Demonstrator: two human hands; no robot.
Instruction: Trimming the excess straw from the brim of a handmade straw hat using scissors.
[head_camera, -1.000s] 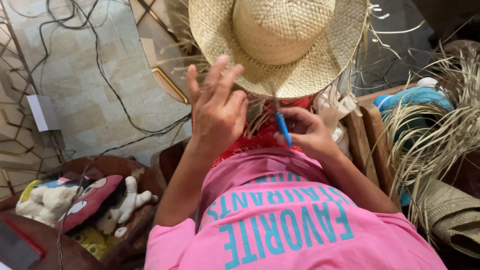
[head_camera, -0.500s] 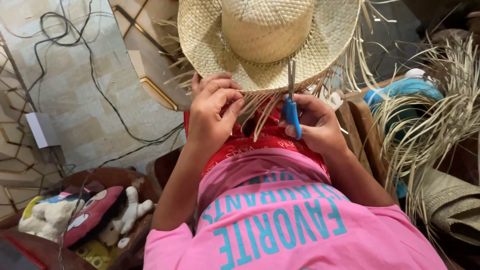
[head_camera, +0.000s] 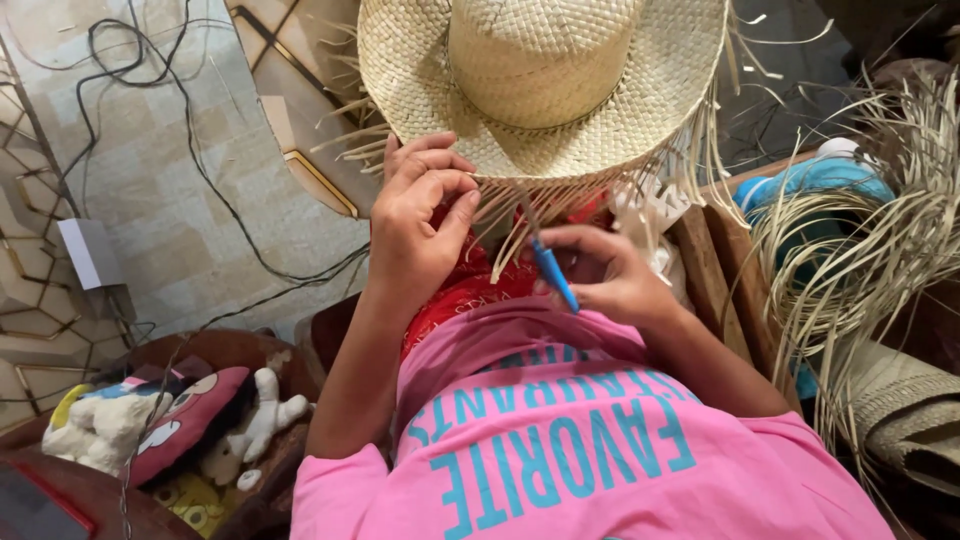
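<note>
Two hands are at the near brim of the straw hat (head_camera: 545, 85), which fills the top centre of the frame, crown up, resting over my lap. Half a second ago my left hand (head_camera: 420, 225) lay flat over the loose strands with its fingers spread along the brim; now it has drawn up into a pinch, thumb against forefinger, closed on a few of the unwoven strands (head_camera: 505, 215) right at the brim's edge. My right hand (head_camera: 610, 280) has dropped lower and toward the centre of the frame. It is closed around the blue-handled tool (head_camera: 552, 275), which stood upright against the brim before and now slants down and to the right, its tip just under the fringe. I cannot tell whether the tip touches a strand.

So, as I judge it, the sorting is over and one bunch is picked out, held taut for the tool to work on.

A heap of loose straw (head_camera: 860, 250) lies at the right edge, well apart from both hands, and a stuffed toy (head_camera: 100, 430) sits in the lower left corner.
</note>
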